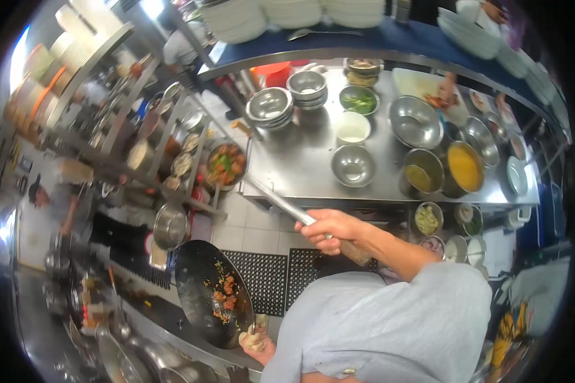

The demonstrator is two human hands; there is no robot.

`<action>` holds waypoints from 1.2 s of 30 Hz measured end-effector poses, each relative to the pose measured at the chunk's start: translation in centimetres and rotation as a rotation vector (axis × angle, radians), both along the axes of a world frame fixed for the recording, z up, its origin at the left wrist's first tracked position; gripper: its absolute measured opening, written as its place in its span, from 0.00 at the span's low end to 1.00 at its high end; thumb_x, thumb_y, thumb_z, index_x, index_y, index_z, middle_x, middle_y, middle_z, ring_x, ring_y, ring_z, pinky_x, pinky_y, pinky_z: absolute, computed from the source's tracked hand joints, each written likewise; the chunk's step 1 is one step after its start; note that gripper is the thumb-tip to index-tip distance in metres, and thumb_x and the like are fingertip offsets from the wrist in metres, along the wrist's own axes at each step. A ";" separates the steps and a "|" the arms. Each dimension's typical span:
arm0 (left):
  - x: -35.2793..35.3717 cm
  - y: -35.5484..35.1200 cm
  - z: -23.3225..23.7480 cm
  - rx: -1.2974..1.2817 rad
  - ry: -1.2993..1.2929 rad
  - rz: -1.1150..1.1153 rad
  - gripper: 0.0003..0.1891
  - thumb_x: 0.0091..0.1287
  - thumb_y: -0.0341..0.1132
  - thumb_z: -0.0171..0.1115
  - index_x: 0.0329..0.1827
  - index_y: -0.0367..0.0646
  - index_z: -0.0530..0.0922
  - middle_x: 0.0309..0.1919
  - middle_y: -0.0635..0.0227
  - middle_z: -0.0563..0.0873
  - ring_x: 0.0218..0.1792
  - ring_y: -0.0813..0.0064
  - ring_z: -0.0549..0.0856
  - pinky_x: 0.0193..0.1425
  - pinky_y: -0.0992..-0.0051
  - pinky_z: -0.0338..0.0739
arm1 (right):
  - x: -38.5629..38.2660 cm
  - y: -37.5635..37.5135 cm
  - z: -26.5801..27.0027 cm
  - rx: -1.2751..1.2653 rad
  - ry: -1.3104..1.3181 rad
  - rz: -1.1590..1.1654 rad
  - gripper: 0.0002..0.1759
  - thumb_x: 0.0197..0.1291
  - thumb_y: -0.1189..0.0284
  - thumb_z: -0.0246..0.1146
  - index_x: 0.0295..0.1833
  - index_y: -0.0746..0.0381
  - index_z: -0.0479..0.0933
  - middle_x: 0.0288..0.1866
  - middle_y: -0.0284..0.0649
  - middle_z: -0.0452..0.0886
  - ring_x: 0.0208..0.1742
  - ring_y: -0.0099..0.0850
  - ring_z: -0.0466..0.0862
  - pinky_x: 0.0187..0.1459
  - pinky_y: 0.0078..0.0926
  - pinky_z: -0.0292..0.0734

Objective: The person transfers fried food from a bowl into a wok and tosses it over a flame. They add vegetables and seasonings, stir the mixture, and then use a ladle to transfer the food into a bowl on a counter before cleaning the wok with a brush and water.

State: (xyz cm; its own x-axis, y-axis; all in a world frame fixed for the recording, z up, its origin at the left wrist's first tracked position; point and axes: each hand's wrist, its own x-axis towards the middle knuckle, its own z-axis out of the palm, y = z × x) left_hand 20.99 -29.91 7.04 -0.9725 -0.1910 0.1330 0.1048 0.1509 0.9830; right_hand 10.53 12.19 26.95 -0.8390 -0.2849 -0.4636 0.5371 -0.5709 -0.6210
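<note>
My right hand point(335, 231) is closed around the handle of a long metal ladle point(276, 200), near its wooden end. The ladle points up and left; its round bowl appears filled with reddish chunks and green pieces point(226, 165). Below, my left hand point(260, 348) grips the near rim or handle of a dark wok point(195, 300) through a pale folded cloth point(254, 338). The wok is tilted, and reddish-brown chunks point(225, 297) with small yellow and green bits lie in it.
A steel table point(294, 169) carries metal bowls point(353, 166), a pot of yellow liquid point(464, 167) and a cutting board where another person's hand point(447, 89) works. Shelves point(118, 137) stand left, with another person point(41, 195) beyond. Black mats point(255, 281) cover part of the floor.
</note>
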 end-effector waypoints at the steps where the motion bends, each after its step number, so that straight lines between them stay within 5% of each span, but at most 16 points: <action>1: -0.5 -0.7 -0.2 -0.046 0.098 -0.069 0.13 0.54 0.21 0.57 0.42 0.38 0.68 0.38 0.58 0.76 0.36 0.70 0.81 0.36 0.76 0.77 | 1.6 0.4 0.3 -0.001 0.010 -0.105 0.13 0.66 0.74 0.56 0.54 0.64 0.67 0.22 0.27 0.62 0.12 0.14 0.62 0.11 0.16 0.56; 3: -1.4 -1.5 0.5 0.115 -0.095 -0.032 0.13 0.53 0.21 0.57 0.42 0.37 0.68 0.39 0.59 0.76 0.37 0.69 0.81 0.37 0.75 0.77 | 4.7 1.4 0.1 0.044 0.036 -0.299 0.15 0.65 0.74 0.57 0.55 0.64 0.67 0.22 0.27 0.61 0.12 0.15 0.61 0.12 0.16 0.54; 8: -2.8 -1.1 0.0 -0.107 -0.027 -0.036 0.09 0.53 0.19 0.54 0.37 0.37 0.69 0.40 0.63 0.75 0.38 0.70 0.80 0.42 0.74 0.77 | 8.5 6.8 -2.0 0.407 0.024 -0.557 0.14 0.61 0.74 0.58 0.51 0.65 0.67 0.21 0.30 0.65 0.12 0.18 0.65 0.13 0.22 0.60; 9: -3.3 -0.8 0.0 0.063 -0.069 -0.040 0.08 0.53 0.19 0.54 0.35 0.37 0.69 0.39 0.63 0.75 0.37 0.70 0.80 0.42 0.73 0.77 | 8.9 7.6 -2.5 0.522 0.013 -0.575 0.14 0.60 0.73 0.58 0.50 0.65 0.66 0.21 0.31 0.67 0.12 0.20 0.67 0.13 0.23 0.62; 12: -3.1 -2.6 -0.7 0.520 -0.240 -0.011 0.06 0.55 0.23 0.55 0.35 0.38 0.70 0.36 0.61 0.77 0.34 0.69 0.80 0.38 0.74 0.78 | 10.0 7.8 -7.0 1.141 -0.104 -0.512 0.16 0.58 0.72 0.57 0.49 0.67 0.66 0.23 0.39 0.72 0.13 0.26 0.72 0.15 0.28 0.67; 13: -3.6 -3.2 -1.8 0.641 -0.302 0.015 0.08 0.56 0.26 0.57 0.38 0.38 0.71 0.35 0.60 0.78 0.32 0.70 0.81 0.32 0.77 0.78 | 9.9 7.5 -7.5 1.266 -0.171 -0.482 0.17 0.58 0.72 0.56 0.50 0.70 0.65 0.26 0.52 0.78 0.19 0.42 0.80 0.23 0.40 0.75; 16: -4.5 -3.5 -1.7 0.874 -0.465 0.102 0.09 0.59 0.31 0.58 0.40 0.39 0.73 0.34 0.57 0.80 0.29 0.68 0.81 0.26 0.81 0.78 | 9.7 10.3 -17.4 1.937 -0.074 -0.415 0.17 0.59 0.73 0.54 0.52 0.70 0.65 0.31 0.59 0.80 0.29 0.56 0.82 0.34 0.51 0.76; 17: -4.1 -3.8 -1.6 0.923 -0.510 0.115 0.08 0.59 0.31 0.58 0.40 0.39 0.73 0.35 0.56 0.80 0.29 0.67 0.81 0.26 0.81 0.78 | 9.5 9.7 -16.1 1.809 -0.189 -0.437 0.17 0.60 0.74 0.54 0.53 0.68 0.64 0.37 0.66 0.79 0.41 0.66 0.78 0.44 0.59 0.71; 20: -4.1 -4.6 -2.3 1.019 -0.576 0.124 0.08 0.59 0.32 0.58 0.40 0.39 0.74 0.36 0.55 0.80 0.31 0.64 0.82 0.28 0.80 0.79 | 9.3 10.0 -16.3 1.815 -0.160 -0.476 0.18 0.60 0.73 0.56 0.54 0.67 0.64 0.34 0.64 0.80 0.40 0.64 0.79 0.42 0.57 0.72; 23: -3.7 -3.4 -2.2 0.992 -0.445 0.174 0.09 0.59 0.33 0.58 0.40 0.39 0.74 0.38 0.54 0.80 0.34 0.61 0.83 0.32 0.78 0.82 | 8.4 9.1 -15.6 1.714 0.145 -0.638 0.20 0.61 0.69 0.58 0.55 0.66 0.64 0.31 0.59 0.81 0.34 0.58 0.82 0.37 0.53 0.75; 26: -3.2 -3.9 -3.8 0.816 -0.365 0.144 0.03 0.58 0.30 0.54 0.29 0.42 0.72 0.30 0.61 0.79 0.29 0.64 0.81 0.38 0.66 0.81 | 9.5 2.3 -7.6 1.236 0.100 -0.384 0.22 0.60 0.66 0.59 0.56 0.62 0.65 0.33 0.61 0.80 0.35 0.60 0.81 0.37 0.52 0.73; 28: -4.0 -1.1 1.2 1.118 -0.495 0.332 0.03 0.60 0.32 0.53 0.32 0.42 0.73 0.32 0.61 0.81 0.29 0.64 0.82 0.33 0.68 0.81 | 10.1 -1.8 -8.7 1.196 0.431 -0.159 0.24 0.60 0.65 0.61 0.57 0.62 0.64 0.31 0.62 0.79 0.35 0.59 0.81 0.37 0.50 0.74; 32: -9.9 1.2 1.6 1.126 -0.383 0.317 0.06 0.62 0.34 0.53 0.35 0.41 0.73 0.31 0.58 0.82 0.27 0.68 0.83 0.26 0.76 0.83 | 6.4 -11.2 -10.3 1.051 0.684 0.547 0.24 0.59 0.63 0.61 0.57 0.63 0.65 0.32 0.62 0.79 0.38 0.58 0.80 0.40 0.48 0.74; 33: -10.9 -1.6 -4.3 1.359 -0.314 -0.048 0.07 0.62 0.35 0.54 0.36 0.40 0.73 0.31 0.59 0.82 0.25 0.69 0.83 0.24 0.77 0.82 | 6.5 -12.4 -10.7 1.059 0.676 0.591 0.24 0.59 0.63 0.61 0.57 0.63 0.65 0.33 0.62 0.79 0.38 0.59 0.80 0.41 0.48 0.74; 35: -8.4 -3.4 -4.4 1.496 -0.345 -0.076 0.07 0.62 0.33 0.52 0.36 0.39 0.73 0.34 0.56 0.82 0.30 0.63 0.83 0.33 0.66 0.83 | 3.9 -14.0 -10.5 1.105 0.697 0.658 0.24 0.59 0.63 0.61 0.56 0.64 0.66 0.34 0.62 0.80 0.38 0.59 0.80 0.41 0.48 0.74; 36: -5.6 -1.5 -0.2 1.447 -0.491 0.281 0.06 0.61 0.31 0.50 0.37 0.39 0.72 0.37 0.53 0.81 0.37 0.55 0.84 0.44 0.54 0.84 | 3.7 -13.7 -9.6 1.063 0.646 0.609 0.23 0.60 0.64 0.60 0.56 0.65 0.67 0.33 0.60 0.80 0.36 0.55 0.82 0.40 0.47 0.73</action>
State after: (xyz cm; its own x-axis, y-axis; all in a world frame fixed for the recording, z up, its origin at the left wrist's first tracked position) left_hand 15.43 -31.42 6.80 -0.7761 -0.0473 -0.6288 -0.1280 -0.9646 0.2305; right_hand 14.27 -1.46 17.37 -0.8580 -0.4383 -0.2679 -0.0182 0.5472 -0.8368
